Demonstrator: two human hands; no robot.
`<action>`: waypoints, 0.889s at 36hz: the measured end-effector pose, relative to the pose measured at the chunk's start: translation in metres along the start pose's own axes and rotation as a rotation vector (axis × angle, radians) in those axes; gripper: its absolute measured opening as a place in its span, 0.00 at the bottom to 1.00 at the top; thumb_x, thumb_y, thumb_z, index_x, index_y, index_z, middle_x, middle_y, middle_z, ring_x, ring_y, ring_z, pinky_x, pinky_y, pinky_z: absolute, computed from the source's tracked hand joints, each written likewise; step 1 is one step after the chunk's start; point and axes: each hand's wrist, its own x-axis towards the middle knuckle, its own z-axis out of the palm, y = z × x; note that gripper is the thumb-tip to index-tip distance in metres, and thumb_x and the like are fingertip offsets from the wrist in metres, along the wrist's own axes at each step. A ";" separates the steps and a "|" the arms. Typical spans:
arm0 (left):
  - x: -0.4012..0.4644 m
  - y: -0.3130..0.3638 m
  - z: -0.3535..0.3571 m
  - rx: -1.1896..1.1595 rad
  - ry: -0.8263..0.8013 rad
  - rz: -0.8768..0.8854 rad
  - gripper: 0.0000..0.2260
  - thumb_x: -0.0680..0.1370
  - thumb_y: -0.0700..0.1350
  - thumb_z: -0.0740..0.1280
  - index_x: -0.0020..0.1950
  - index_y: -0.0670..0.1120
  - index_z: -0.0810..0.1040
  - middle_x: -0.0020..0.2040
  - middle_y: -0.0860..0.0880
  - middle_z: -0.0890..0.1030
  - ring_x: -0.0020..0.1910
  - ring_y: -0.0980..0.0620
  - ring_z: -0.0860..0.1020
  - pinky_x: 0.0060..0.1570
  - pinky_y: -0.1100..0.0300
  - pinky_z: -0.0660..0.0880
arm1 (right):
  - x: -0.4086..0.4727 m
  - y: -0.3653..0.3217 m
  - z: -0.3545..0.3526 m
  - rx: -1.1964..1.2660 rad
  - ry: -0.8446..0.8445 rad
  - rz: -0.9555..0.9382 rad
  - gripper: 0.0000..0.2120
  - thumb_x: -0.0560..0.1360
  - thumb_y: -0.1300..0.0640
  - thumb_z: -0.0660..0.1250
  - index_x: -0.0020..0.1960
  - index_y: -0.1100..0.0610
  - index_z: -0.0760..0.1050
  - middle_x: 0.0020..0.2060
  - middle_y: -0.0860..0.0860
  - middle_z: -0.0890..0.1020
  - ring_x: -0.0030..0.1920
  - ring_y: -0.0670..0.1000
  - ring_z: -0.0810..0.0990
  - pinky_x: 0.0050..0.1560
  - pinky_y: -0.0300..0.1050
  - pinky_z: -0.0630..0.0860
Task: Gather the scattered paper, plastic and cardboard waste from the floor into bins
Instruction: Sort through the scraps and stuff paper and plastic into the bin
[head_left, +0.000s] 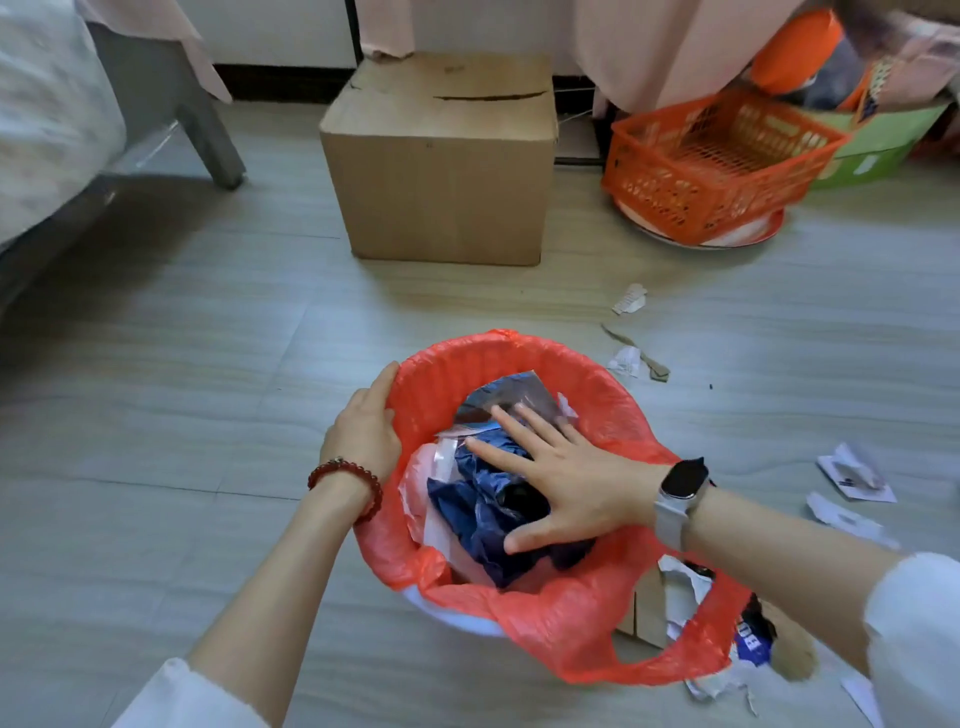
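Observation:
A white bin lined with a red plastic bag (550, 364) stands on the floor in front of me. Inside lie a crumpled dark blue wrapper (478, 499), a silvery foil piece (511, 395) and clear plastic. My left hand (363, 426) grips the bin's left rim over the red bag. My right hand (566, 478) lies flat with fingers spread on top of the waste inside the bin. Paper scraps (631, 299) and a cardboard strip (639, 353) lie on the floor beyond the bin to the right.
A closed cardboard box (441, 171) stands ahead. An orange plastic basket (711, 161) sits at the back right. More torn paper (852, 475) and cardboard pieces (649, 608) lie right of the bin. A bed frame (166, 104) fills the left.

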 end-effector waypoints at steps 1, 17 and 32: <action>-0.001 0.001 0.000 0.002 0.000 -0.005 0.25 0.78 0.37 0.56 0.73 0.53 0.59 0.65 0.40 0.71 0.60 0.38 0.72 0.59 0.48 0.70 | -0.006 0.002 -0.002 -0.051 0.048 -0.023 0.41 0.70 0.30 0.56 0.71 0.37 0.32 0.73 0.50 0.32 0.73 0.56 0.31 0.71 0.60 0.37; -0.008 0.007 -0.003 0.014 0.014 -0.032 0.25 0.78 0.37 0.56 0.73 0.52 0.59 0.61 0.39 0.73 0.57 0.38 0.73 0.56 0.48 0.72 | 0.029 -0.009 0.035 0.009 -0.409 -0.027 0.34 0.77 0.50 0.61 0.74 0.39 0.44 0.76 0.50 0.44 0.76 0.57 0.45 0.73 0.60 0.52; -0.008 0.150 0.012 -0.158 0.128 0.256 0.17 0.76 0.42 0.61 0.65 0.44 0.72 0.66 0.43 0.69 0.65 0.44 0.68 0.65 0.46 0.65 | -0.103 0.061 -0.044 0.864 0.521 0.176 0.12 0.76 0.57 0.64 0.53 0.40 0.74 0.54 0.39 0.78 0.56 0.33 0.75 0.60 0.30 0.69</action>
